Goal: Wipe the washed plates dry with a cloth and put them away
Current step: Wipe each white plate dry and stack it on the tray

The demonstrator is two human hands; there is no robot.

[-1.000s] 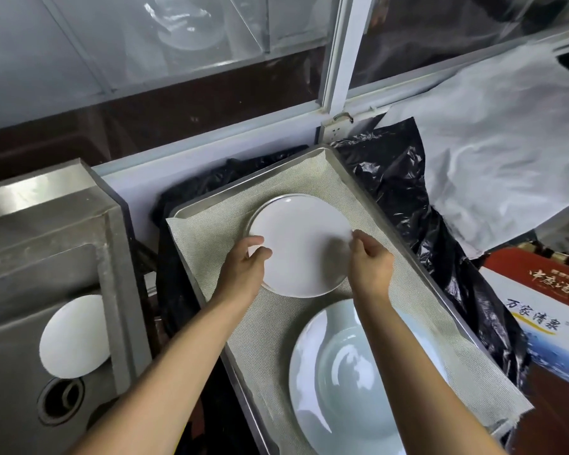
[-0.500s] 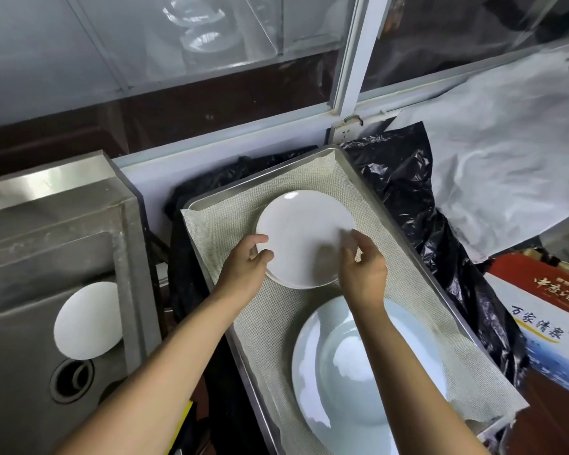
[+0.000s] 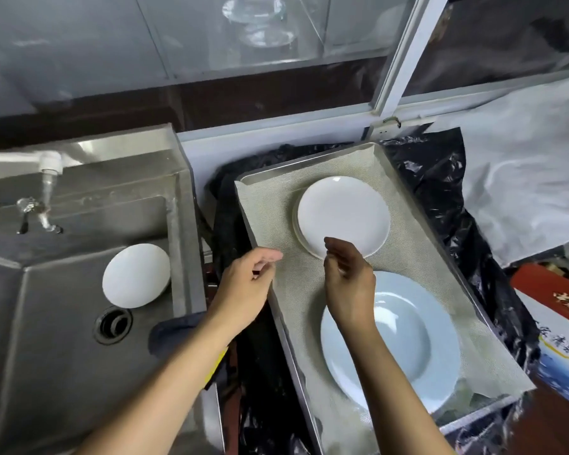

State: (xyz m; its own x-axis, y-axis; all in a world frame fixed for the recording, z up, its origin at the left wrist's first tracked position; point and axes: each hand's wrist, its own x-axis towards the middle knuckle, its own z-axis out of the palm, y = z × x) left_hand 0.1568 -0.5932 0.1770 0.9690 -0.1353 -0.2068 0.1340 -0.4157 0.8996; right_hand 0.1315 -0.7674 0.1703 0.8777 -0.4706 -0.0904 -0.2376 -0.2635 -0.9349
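Head | left hand (image 3: pixel 243 284) loose, empty | right hand (image 3: pixel 349 274) loose, empty

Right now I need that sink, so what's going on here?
A person is putting dried plates away. A small white stack sits on the cloth-lined tray, a big pale-blue plate nearer. Both hands, left and right, hover empty. One white plate lies in the sink; the tap is running.
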